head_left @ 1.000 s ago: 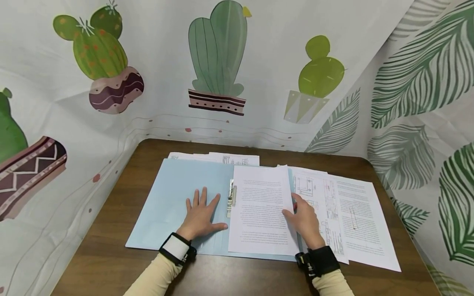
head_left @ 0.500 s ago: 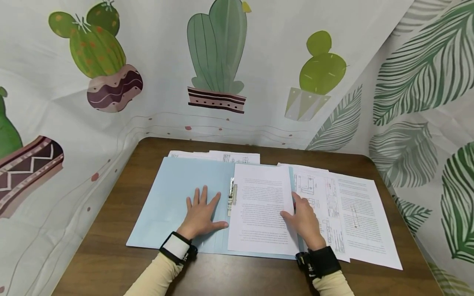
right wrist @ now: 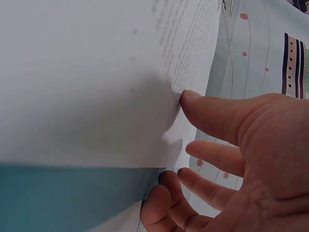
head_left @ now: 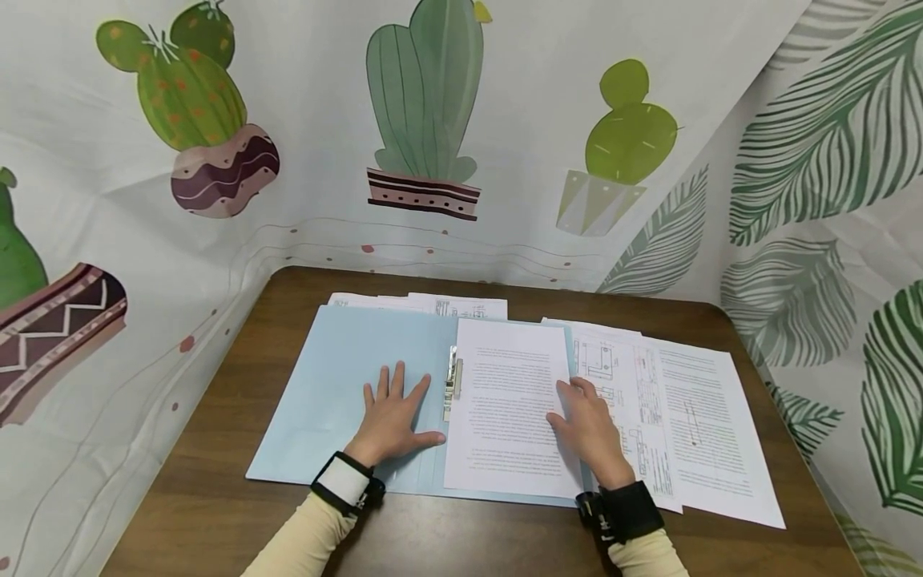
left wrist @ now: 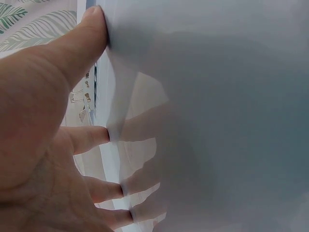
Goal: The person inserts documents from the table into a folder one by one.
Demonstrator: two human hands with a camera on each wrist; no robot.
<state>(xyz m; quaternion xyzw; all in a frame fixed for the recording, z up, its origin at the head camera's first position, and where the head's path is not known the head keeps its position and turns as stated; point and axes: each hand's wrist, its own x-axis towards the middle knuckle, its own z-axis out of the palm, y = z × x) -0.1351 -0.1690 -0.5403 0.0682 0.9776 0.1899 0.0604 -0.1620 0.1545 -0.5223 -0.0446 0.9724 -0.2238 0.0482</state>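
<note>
A light blue folder [head_left: 346, 353] lies spread out on the wooden table. A printed sheet [head_left: 512, 385] covers its right half, along the metal clip [head_left: 450, 385] near the spine. With fingers spread, my left hand [head_left: 389, 421] presses on the folder's bare left cover; in the left wrist view the fingertips of the left hand [left wrist: 48, 159] touch its glossy surface. My right hand [head_left: 591, 425] rests at the right edge of the sheet. In the right wrist view the thumb [right wrist: 207, 108] touches the print, and the other fingers are loosely bent around the edge without pinching it.
Several printed sheets with drawings [head_left: 627, 401] and text [head_left: 703, 425] lie overlapping on the right, partly under the folder. More papers [head_left: 461, 307] stick out behind the folder. The brown table [head_left: 447, 537] meets a cactus-patterned cloth [head_left: 433, 248] at the back.
My right index finger has moved from beside the sheet's right edge onto its top. My left hand stays where it was on the cover. The view has tilted slightly.
</note>
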